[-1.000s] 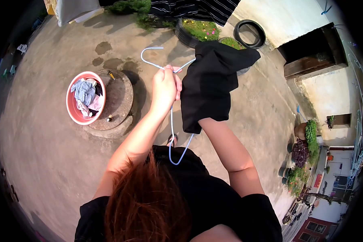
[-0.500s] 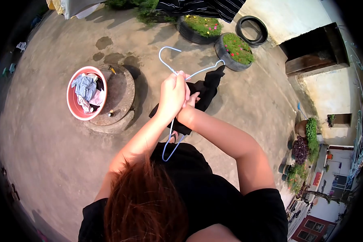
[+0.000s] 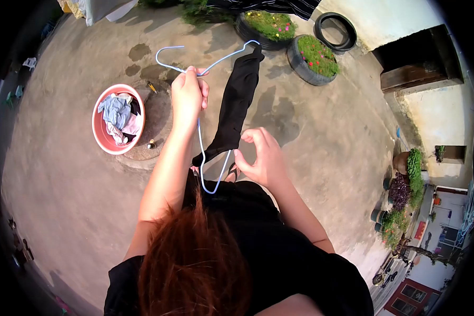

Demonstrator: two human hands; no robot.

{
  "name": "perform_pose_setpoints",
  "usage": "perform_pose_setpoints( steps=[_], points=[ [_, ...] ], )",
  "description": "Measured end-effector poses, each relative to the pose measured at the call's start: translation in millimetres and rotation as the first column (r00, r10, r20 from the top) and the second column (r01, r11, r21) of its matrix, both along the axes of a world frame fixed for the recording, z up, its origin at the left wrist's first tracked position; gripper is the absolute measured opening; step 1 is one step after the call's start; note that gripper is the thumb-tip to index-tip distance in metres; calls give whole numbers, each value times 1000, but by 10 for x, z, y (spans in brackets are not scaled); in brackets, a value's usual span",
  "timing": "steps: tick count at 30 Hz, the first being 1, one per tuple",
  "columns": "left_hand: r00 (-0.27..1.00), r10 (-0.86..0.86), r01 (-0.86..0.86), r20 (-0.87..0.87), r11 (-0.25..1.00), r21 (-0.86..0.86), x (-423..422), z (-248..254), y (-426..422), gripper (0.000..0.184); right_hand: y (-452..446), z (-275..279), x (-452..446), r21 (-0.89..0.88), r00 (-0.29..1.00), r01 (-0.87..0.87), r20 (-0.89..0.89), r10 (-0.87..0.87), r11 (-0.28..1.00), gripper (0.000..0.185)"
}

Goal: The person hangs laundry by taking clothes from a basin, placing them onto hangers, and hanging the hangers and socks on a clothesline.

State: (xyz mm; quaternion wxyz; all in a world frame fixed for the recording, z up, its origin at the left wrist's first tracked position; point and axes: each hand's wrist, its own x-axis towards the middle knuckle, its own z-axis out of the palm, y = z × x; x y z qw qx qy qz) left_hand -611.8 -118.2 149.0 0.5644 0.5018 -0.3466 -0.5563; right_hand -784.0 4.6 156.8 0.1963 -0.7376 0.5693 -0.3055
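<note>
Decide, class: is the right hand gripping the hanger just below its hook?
No: the left hand grips the hanger there, while the right hand is lower in view, beside the black cloth.

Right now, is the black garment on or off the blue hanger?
On: the black garment drapes along one side of the blue clothes hanger, hiding most of that side.

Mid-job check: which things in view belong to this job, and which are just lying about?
In the job:
blue hanger, gripped by the left hand
black garment, right hand at its lower end
probably the pink basin of clothes

Just lying about:
yellow-handled object
bare tyre
flower-filled tyre
</note>
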Motion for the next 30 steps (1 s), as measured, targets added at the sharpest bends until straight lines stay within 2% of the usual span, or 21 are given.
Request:
perform_pose_setpoints(
  steps=[2, 5, 8, 12, 15, 17, 20, 23, 25, 26, 27, 28, 30],
  points=[
    [1000, 11, -11, -16, 1000, -11, 9, 17, -67, 37, 6, -168, 52, 23, 1000, 14, 22, -14, 1000, 37],
    [994, 35, -39, -99, 998, -42, -5, 64, -101, 37, -101, -394, 72, -76, 982, 58, 184, -43, 995, 35],
    [997, 58, -61, -57, 997, -48, 8, 111, -137, 38, -212, -487, 84, -149, 992, 76, 116, -59, 986, 30],
    [982, 150, -137, 119, 984, -114, -56, 161, -158, 38, -230, -345, 107, -195, 991, 77, 122, -53, 978, 25],
    [958, 186, -154, 217, 976, -155, -126, 170, -138, 37, -179, -84, 132, -246, 994, -40, 89, 64, 969, 23],
    [939, 188, -144, 288, 975, -169, -185, 206, -83, 36, -142, -6, 192, -295, 966, -208, 85, 242, 933, 21],
    [939, 94, -48, 330, 988, -145, -223, 235, -79, 38, 10, 40, 299, -175, 928, -369, -7, 373, 913, 26],
    [898, -14, 67, 441, 992, -106, -238, 299, -89, 38, -6, 114, 281, -114, 897, -436, 27, 441, 893, 40],
    [857, -74, 143, 509, 985, -97, -227, 363, -94, 37, -48, 177, 171, 53, 867, -433, 299, 399, 900, 42],
    [840, -102, 182, 533, 978, -101, -215, 403, -97, 37, -100, 212, 66, 136, 872, -389, 373, 317, 911, 39],
    [821, -129, 222, 556, 970, -102, -206, 439, -99, 37, -194, 89, -24, 25, 857, -287, 454, 245, 958, 32],
    [794, -146, 257, 590, 960, -109, -182, 462, -134, 36, -293, 119, -133, 17, 911, -152, 391, 133, 988, 26],
    [745, -233, 372, 625, 923, -100, -162, 609, -155, 39, -510, -50, -315, 48, 899, 92, 426, -104, 995, 21]
  ],
)
